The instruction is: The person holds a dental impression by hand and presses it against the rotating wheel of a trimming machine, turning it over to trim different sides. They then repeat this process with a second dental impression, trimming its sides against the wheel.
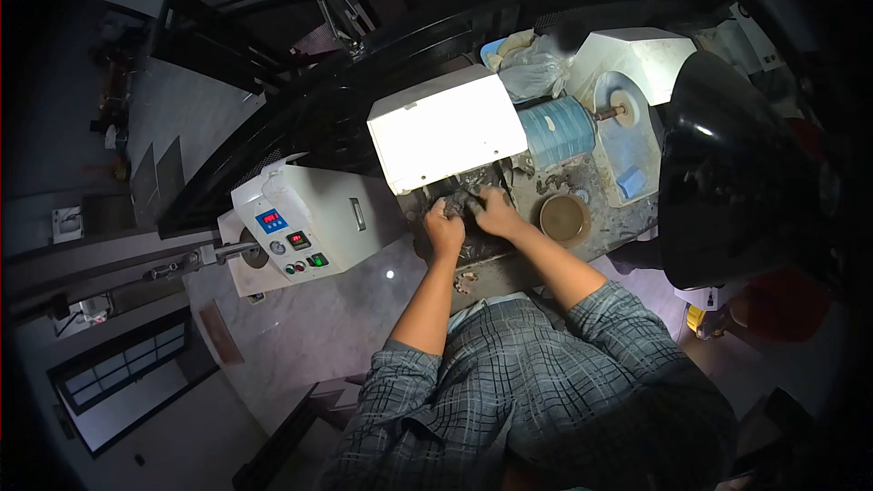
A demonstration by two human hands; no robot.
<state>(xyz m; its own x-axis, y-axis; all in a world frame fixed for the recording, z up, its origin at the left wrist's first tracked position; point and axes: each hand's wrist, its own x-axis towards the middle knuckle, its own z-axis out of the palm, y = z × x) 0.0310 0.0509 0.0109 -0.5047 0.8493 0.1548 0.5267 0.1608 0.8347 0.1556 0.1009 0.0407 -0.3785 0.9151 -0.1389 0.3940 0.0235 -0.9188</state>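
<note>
My left hand is closed, thumb uppermost, at the front opening of a white machine hood. Close beside it, my right hand is also closed, with its fingers pointing in under the hood. Between the two hands is a dark patch where a small piece may be held, too dark and small to name. The wheel or tool beneath the hood is hidden in shadow. To the right of the hood, a blue-green motor carries a shaft with a small pale polishing wheel.
A round bowl stands on the dirty bench right of my hands. A second white hood covers the pale wheel, with a blue block below. At left is a white control box with lit displays. A large black shade hangs at right.
</note>
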